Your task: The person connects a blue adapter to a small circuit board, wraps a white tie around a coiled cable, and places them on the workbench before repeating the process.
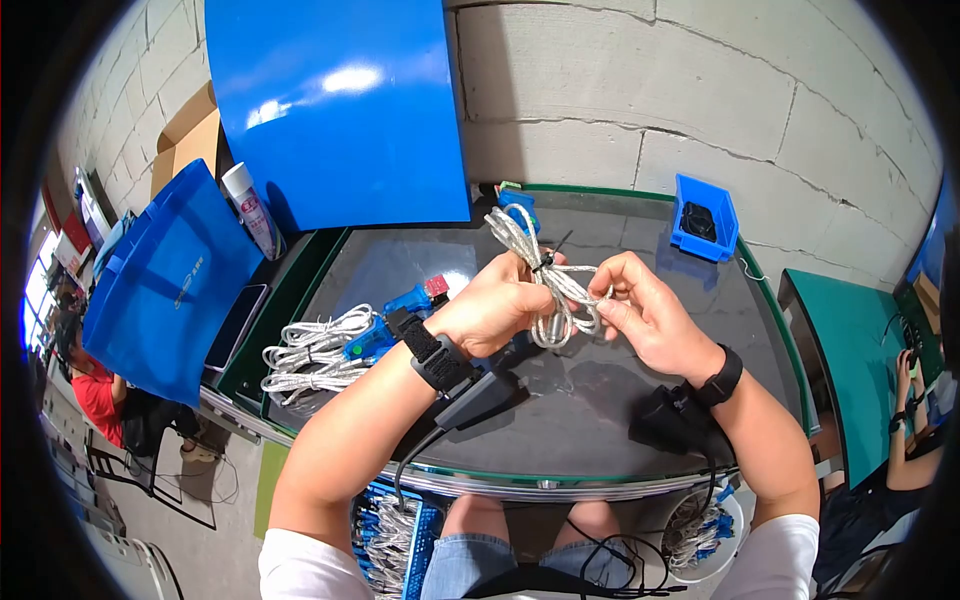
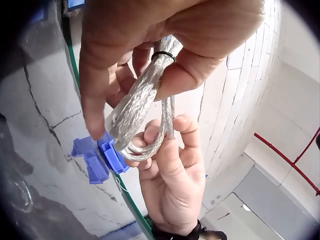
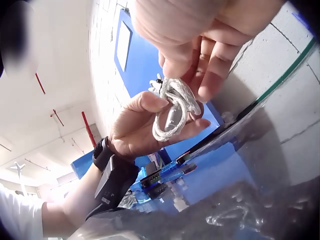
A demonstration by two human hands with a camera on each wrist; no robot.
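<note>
A coiled silvery braided cable [image 1: 555,322] with a black tie round its middle is held above the dark table. My left hand [image 1: 497,305] grips the bundle at the tie; in the left wrist view its thumb and fingers close round the cable [image 2: 142,95]. The right hand [image 1: 655,318] pinches the loops at the coil's other end between thumb and fingers, also seen in the left wrist view, where the right hand [image 2: 172,182] is below the bundle. A blue connector [image 1: 520,210] shows just behind the cable's upper loops.
Coiled cables [image 1: 315,355] with blue connectors lie at the table's left. A blue bin [image 1: 704,220] with black items stands back right; a spray can [image 1: 254,212] stands back left. Below the front edge are a blue basket [image 1: 425,550] and a white bucket [image 1: 738,525] of cables.
</note>
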